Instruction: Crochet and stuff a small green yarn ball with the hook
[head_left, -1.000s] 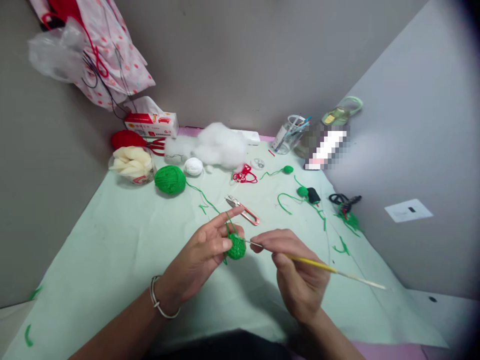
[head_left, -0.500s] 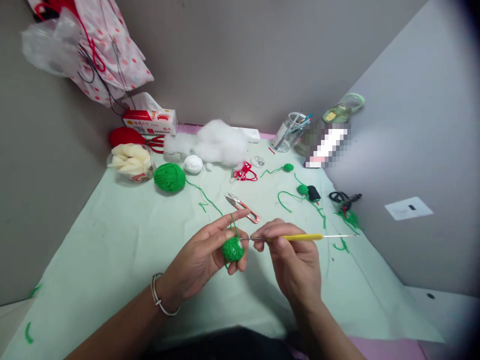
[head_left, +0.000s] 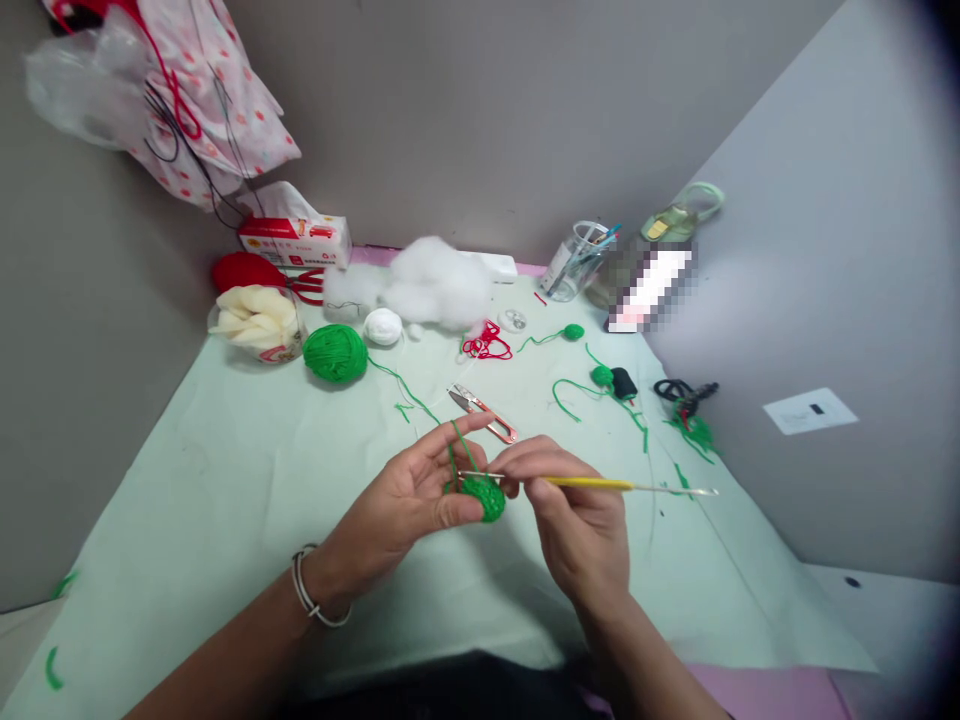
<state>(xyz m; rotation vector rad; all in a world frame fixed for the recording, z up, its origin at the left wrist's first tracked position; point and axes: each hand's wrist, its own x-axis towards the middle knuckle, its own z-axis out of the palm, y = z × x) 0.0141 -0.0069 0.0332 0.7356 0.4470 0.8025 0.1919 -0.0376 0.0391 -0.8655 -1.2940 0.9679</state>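
Between the thumb and fingers of my left hand (head_left: 412, 500) is a small green crocheted ball (head_left: 486, 498). A strand of green yarn (head_left: 465, 447) runs over the raised index finger of that hand down to the piece. My right hand (head_left: 574, 510) grips a crochet hook (head_left: 589, 484) with a yellow handle, pen-like. Its metal tip lies across the top of the ball, by the yarn. The strand leads back to a green yarn ball (head_left: 336, 353). Just beyond my hands lie orange thread snips (head_left: 487, 415).
White stuffing (head_left: 439, 285), a white yarn ball (head_left: 383, 326) and a tissue box (head_left: 296, 240) are at the back. Small green crocheted pieces (head_left: 602, 376) lie to the right, with a clear cup of tools (head_left: 576, 262) behind. A plastic tub (head_left: 259, 325) stands at left.
My left thumb has come down onto the front of the crocheted ball, which is turned and a little further right. The hook has moved left, its tip now across the ball's top.
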